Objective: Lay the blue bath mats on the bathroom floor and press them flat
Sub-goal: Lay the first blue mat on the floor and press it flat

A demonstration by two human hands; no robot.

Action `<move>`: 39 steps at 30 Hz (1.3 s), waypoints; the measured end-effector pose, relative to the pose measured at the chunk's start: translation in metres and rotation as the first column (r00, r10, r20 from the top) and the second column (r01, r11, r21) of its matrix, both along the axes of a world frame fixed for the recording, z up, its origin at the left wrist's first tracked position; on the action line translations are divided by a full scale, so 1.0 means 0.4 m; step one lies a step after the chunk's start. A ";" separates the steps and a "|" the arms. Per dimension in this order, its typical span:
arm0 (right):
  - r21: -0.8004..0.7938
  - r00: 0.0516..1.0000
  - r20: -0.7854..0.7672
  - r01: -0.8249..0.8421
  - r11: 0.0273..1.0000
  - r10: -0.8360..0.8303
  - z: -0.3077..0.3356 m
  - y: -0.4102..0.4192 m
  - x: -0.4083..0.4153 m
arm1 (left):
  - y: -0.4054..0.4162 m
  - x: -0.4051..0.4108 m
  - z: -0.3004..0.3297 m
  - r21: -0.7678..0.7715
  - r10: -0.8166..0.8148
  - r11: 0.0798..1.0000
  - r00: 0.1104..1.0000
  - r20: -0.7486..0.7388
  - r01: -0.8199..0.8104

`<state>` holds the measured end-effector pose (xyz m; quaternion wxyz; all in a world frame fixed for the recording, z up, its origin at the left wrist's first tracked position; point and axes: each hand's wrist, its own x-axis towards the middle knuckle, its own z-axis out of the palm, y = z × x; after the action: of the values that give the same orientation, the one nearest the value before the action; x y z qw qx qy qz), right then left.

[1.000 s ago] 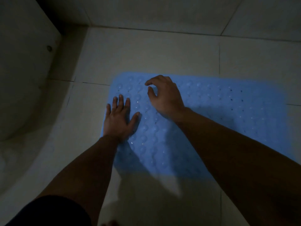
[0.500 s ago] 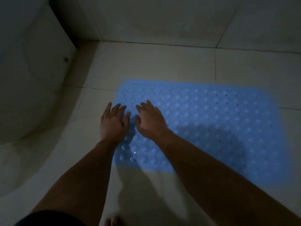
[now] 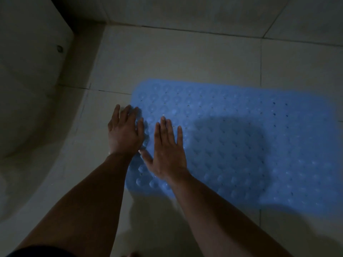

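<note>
No grip on anything: my left hand (image 3: 125, 133) and right hand (image 3: 168, 152) lie flat, fingers spread, on the left end of the blue bath mat (image 3: 232, 141) on the bathroom floor (image 3: 176, 60). A second ago the right was curled higher up; now both press side by side, so I judge this end is nearly flattened.

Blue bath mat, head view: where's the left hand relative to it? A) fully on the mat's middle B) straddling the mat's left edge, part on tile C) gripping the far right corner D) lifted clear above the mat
B: the left hand lies flat across the left edge of the blue bath mat, outer fingers on the floor tile, while the right hand rests flat fully on the mat.
</note>
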<state>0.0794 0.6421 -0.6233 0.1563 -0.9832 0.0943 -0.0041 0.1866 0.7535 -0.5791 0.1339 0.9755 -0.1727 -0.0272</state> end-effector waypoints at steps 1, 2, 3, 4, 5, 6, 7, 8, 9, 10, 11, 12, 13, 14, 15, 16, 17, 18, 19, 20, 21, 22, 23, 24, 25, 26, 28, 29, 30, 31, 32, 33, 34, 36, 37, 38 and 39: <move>-0.003 1.000 -0.006 0.000 1.000 0.000 -0.002 -0.002 0.001 | -0.005 0.002 -0.004 -0.003 0.003 1.000 1.000 -0.001 -0.003; -0.006 1.000 -0.013 -0.002 1.000 0.002 -0.001 -0.003 0.002 | -0.010 0.005 -0.006 -0.005 0.005 1.000 1.000 -0.002 -0.005; -0.013 1.000 -0.021 -0.005 1.000 0.005 0.001 -0.002 0.003 | -0.013 0.006 -0.006 -0.005 0.005 1.000 1.000 -0.002 -0.005; -0.016 0.999 -0.033 -0.010 1.000 0.010 0.005 -0.002 0.005 | -0.015 0.007 -0.005 -0.006 0.005 1.000 1.000 -0.001 -0.005; -0.009 0.999 -0.047 -0.013 1.000 0.012 0.010 -0.002 0.007 | -0.016 0.007 -0.002 -0.009 0.006 1.000 1.000 0.002 -0.006; 0.006 0.998 -0.065 -0.011 1.000 0.012 0.017 -0.002 0.009 | -0.017 0.008 0.004 -0.013 0.009 1.000 1.000 0.008 -0.009; 0.029 0.996 -0.088 -0.012 0.999 0.015 0.024 -0.002 0.009 | -0.016 0.007 0.010 -0.018 0.014 1.000 1.000 0.019 -0.014; 0.058 0.992 -0.122 -0.019 0.998 0.026 0.034 -0.004 0.007 | -0.014 0.004 0.020 -0.023 0.020 1.000 0.999 0.036 -0.019; 0.096 0.985 -0.168 -0.030 0.995 0.046 0.047 -0.008 0.005 | -0.012 -0.001 0.033 -0.022 0.024 0.999 0.998 0.051 -0.023; 0.145 0.970 -0.231 -0.042 0.989 0.075 0.058 -0.011 0.012 | -0.009 -0.001 0.044 -0.015 0.027 1.000 0.998 0.054 -0.026; 0.186 0.948 -0.300 -0.050 0.981 0.105 0.069 -0.017 0.026 | -0.005 0.001 0.053 -0.007 0.031 1.000 0.998 0.050 -0.030; 0.216 0.924 -0.360 -0.050 0.975 0.127 0.088 -0.028 0.046 | -0.003 0.003 0.064 -0.004 0.033 0.999 0.998 0.051 -0.033; 0.261 0.903 -0.406 -0.033 0.965 0.141 0.115 -0.044 0.071 | -0.003 0.005 0.075 -0.005 0.032 0.999 0.998 0.058 -0.032; 0.325 0.894 -0.427 0.012 0.946 0.136 0.148 -0.069 0.094 | -0.007 0.003 0.086 -0.010 0.025 1.000 0.997 0.069 -0.024; 0.392 0.904 -0.414 0.070 0.917 0.108 0.181 -0.101 0.113 | -0.013 -0.002 0.092 -0.018 0.014 1.000 0.997 0.082 -0.013; 0.438 0.924 -0.376 0.120 0.891 0.061 0.209 -0.135 0.130 | -0.021 -0.007 0.095 -0.026 0.007 1.000 0.995 0.096 -0.004; 0.449 0.944 -0.329 0.147 0.881 0.010 0.232 -0.171 0.138 | -0.030 -0.015 0.096 -0.031 0.000 1.000 0.994 0.108 0.003; 0.433 0.957 -0.287 0.157 0.888 -0.029 0.253 -0.207 0.137 | -0.043 -0.029 0.095 -0.028 -0.009 1.000 0.994 0.113 0.012; 0.404 0.965 -0.255 0.164 0.900 -0.062 0.268 -0.242 0.129 | -0.060 -0.047 0.093 -0.019 -0.024 0.999 0.994 0.106 0.026; 0.376 0.968 -0.231 0.179 0.909 -0.095 0.280 -0.274 0.120 | -0.081 -0.066 0.090 -0.008 -0.045 0.999 0.995 0.087 0.046; 0.355 0.968 -0.213 0.203 0.913 -0.132 0.289 -0.303 0.110 | -0.105 -0.088 0.087 0.001 -0.075 0.997 0.995 0.062 0.075; 0.339 0.965 -0.197 0.233 0.911 -0.174 0.296 -0.330 0.097 | -0.135 -0.111 0.084 0.009 -0.112 0.994 0.993 0.036 0.112; 0.327 0.960 -0.180 0.265 0.907 -0.216 0.302 -0.354 0.086 | -0.166 -0.135 0.078 0.022 -0.160 0.987 0.987 0.014 0.160; 0.318 0.954 -0.164 0.293 0.902 -0.252 0.305 -0.376 0.076 | -0.200 -0.158 0.070 0.038 -0.217 0.975 0.976 -0.003 0.217; 0.311 0.949 -0.149 0.311 0.898 -0.277 0.307 -0.397 0.063 | -0.236 -0.181 0.060 0.053 -0.278 0.959 0.960 -0.019 0.279; 0.304 0.946 -0.131 0.322 0.897 -0.295 0.305 -0.415 0.051 | -0.270 -0.202 0.049 0.057 -0.332 0.941 0.942 -0.037 0.334; 0.284 0.943 -0.090 0.332 0.900 -0.319 0.300 -0.441 0.029 | -0.322 -0.236 0.021 0.047 -0.394 0.916 0.915 -0.093 0.399; 0.276 0.943 -0.073 0.332 0.902 -0.325 0.295 -0.456 0.020 | -0.342 -0.251 0.002 0.054 -0.404 0.909 0.906 -0.128 0.413; 0.275 0.943 -0.062 0.331 0.903 -0.327 0.288 -0.469 0.013 | -0.357 -0.265 -0.017 0.079 -0.400 0.907 0.903 -0.156 0.415; 0.280 0.943 -0.054 0.329 0.902 -0.327 0.282 -0.480 0.008 | -0.364 -0.276 -0.035 0.114 -0.385 0.907 0.909 -0.160 0.405; 0.288 0.943 -0.047 0.327 0.900 -0.328 0.276 -0.489 0.004 | -0.368 -0.284 -0.050 0.150 -0.369 0.909 0.918 -0.146 0.389; 0.293 0.943 -0.035 0.327 0.899 -0.331 0.271 -0.499 0.003 | -0.371 -0.290 -0.062 0.177 -0.355 0.911 0.927 -0.121 0.372; 0.294 0.942 -0.023 0.327 0.898 -0.335 0.264 -0.509 0.004 | -0.375 -0.294 -0.073 0.186 -0.347 0.915 0.933 -0.092 0.359; 0.286 0.942 0.004 0.320 0.903 -0.335 0.248 -0.521 0.005 | -0.378 -0.297 -0.089 0.168 -0.345 0.923 0.938 -0.039 0.347; 0.272 0.944 0.021 0.313 0.910 -0.331 0.238 -0.523 0.002 | -0.378 -0.300 -0.096 0.155 -0.348 0.925 0.937 -0.022 0.347; 0.248 0.945 0.040 0.306 0.919 -0.325 0.227 -0.526 -0.002 | -0.380 -0.302 -0.101 0.143 -0.351 0.926 0.936 -0.009 0.349; 0.215 0.946 0.063 0.297 0.930 -0.317 0.214 -0.530 -0.009 | -0.381 -0.305 -0.105 0.133 -0.355 0.927 0.935 -0.001 0.352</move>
<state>0.0760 0.4301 -0.5376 0.2574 -0.9339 0.2390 -0.0663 0.0647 0.6010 -0.6209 0.0603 0.9353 -0.3448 -0.0511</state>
